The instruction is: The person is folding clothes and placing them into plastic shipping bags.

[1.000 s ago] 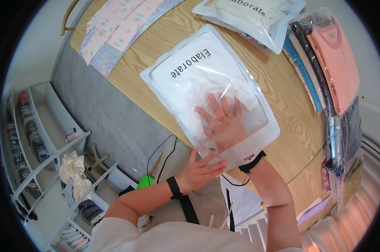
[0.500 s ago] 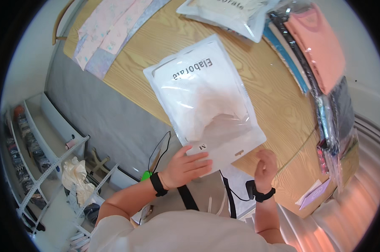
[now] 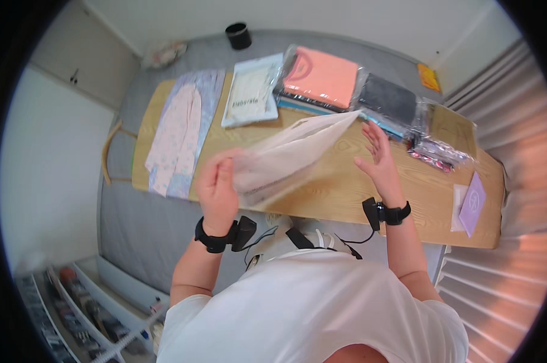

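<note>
My left hand (image 3: pixel 218 184) is closed on the left edge of a white plastic packaging bag (image 3: pixel 285 157), fingers pinching it with the thumb on top. The bag is tilted above the wooden table (image 3: pixel 370 196) and partly blurred; its mouth edge looks parted along the top. My right hand (image 3: pixel 382 158) is raised just beyond the bag's right corner, fingers spread, holding nothing. Whether anything lies inside the bag cannot be made out.
A pink patterned garment (image 3: pixel 178 136) lies on a lilac cloth at the left. Another white garment bag (image 3: pixel 252 91), a stack topped by a peach folded garment (image 3: pixel 325 75), a dark wrapped garment (image 3: pixel 387 101) and a purple card (image 3: pixel 472 204) line the table.
The bag has been turned and tilted, its printed face swinging downward. My left hand now grips its side edge, and my right hand has opened wide. The view has shifted toward the table's far side.
</note>
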A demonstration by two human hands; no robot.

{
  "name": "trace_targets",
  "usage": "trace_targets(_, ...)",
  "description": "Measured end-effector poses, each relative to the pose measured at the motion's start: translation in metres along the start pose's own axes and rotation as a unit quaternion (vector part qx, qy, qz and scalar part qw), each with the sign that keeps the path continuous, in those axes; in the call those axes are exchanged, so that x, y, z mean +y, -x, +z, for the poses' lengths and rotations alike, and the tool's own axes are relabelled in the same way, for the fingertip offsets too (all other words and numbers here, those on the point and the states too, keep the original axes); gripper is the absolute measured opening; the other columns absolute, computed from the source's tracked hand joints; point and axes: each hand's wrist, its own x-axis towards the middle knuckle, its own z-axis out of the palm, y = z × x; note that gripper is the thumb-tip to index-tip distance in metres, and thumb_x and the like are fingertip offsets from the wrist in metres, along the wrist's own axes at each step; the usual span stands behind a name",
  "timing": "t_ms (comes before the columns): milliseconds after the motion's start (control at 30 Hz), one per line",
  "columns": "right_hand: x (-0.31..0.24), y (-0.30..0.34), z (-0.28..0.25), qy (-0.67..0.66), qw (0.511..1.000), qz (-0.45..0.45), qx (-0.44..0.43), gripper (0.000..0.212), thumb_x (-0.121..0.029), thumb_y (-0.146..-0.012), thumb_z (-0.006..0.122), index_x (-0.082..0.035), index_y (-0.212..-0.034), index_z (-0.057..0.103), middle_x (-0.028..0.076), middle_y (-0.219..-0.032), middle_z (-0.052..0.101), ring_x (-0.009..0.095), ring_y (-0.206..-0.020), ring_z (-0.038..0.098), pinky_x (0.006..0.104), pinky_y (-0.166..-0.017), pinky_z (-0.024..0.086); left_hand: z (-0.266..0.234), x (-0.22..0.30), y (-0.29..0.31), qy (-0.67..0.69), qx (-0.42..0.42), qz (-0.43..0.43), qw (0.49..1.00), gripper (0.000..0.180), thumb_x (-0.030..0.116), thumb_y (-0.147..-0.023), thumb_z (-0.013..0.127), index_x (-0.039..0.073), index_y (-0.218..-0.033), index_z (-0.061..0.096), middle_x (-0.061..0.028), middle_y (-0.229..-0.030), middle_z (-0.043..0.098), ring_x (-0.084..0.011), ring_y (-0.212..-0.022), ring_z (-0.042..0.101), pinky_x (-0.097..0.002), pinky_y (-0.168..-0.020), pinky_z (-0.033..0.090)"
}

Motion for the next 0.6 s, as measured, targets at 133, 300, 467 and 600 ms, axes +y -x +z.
trace_targets(133, -0.041, -0.002, -0.003, -0.215, 0.976, 0.021, -0.015, 0.062, -0.011, -0.077, 0.069, -0.002, -0.130, 0.039, 0.010, -0.125, 0.052, 0.018, -0.114, 0.049, 0.0316, -0.096, 0.038, 0.003, 0.021, -0.032, 0.175, 0.003, -0.021, 0.984, 0.023, 0.015, -0.097, 0.044, 0.000, -0.104, 0.060, -0.0026, -0.094, 0.061, -0.0094, -0.085, 0.054, -0.0241, -0.079, 0.043)
trace_targets(300, -0.058, 0.009, -0.010, -0.279, 0.959, 0.018, 0.047, 0.023, -0.011, -0.084, 0.064, 0.000, -0.104, 0.061, 0.005, -0.096, 0.065, 0.010, -0.085, 0.058, 0.0245, -0.078, 0.045, 0.008, 0.034, -0.052, 0.245, -0.078, -0.086, 0.962, 0.024, 0.018, -0.096, 0.046, 0.001, -0.107, 0.059, -0.0017, -0.096, 0.061, -0.0071, -0.087, 0.054, -0.0218, -0.080, 0.042)
trace_targets(467, -0.076, 0.025, -0.004, -0.261, 0.947, -0.011, 0.189, 0.017, -0.011, -0.085, 0.064, 0.002, -0.097, 0.064, 0.004, -0.090, 0.066, 0.008, -0.078, 0.058, 0.0228, -0.073, 0.044, 0.007, 0.021, -0.065, 0.228, -0.167, -0.116, 0.952, 0.019, 0.010, -0.092, 0.053, 0.000, -0.107, 0.060, -0.0012, -0.095, 0.062, -0.0064, -0.086, 0.055, -0.0210, -0.079, 0.044)
trace_targets(600, -0.081, 0.034, -0.003, -0.264, 0.942, -0.030, 0.204, 0.018, -0.012, -0.085, 0.064, 0.002, -0.097, 0.064, 0.004, -0.089, 0.066, 0.008, -0.077, 0.058, 0.0225, -0.072, 0.045, 0.010, 0.013, -0.073, 0.156, -0.209, -0.077, 0.962, 0.016, 0.005, -0.085, 0.061, -0.001, -0.101, 0.062, -0.0026, -0.089, 0.065, -0.0084, -0.078, 0.059, -0.0216, -0.071, 0.047)
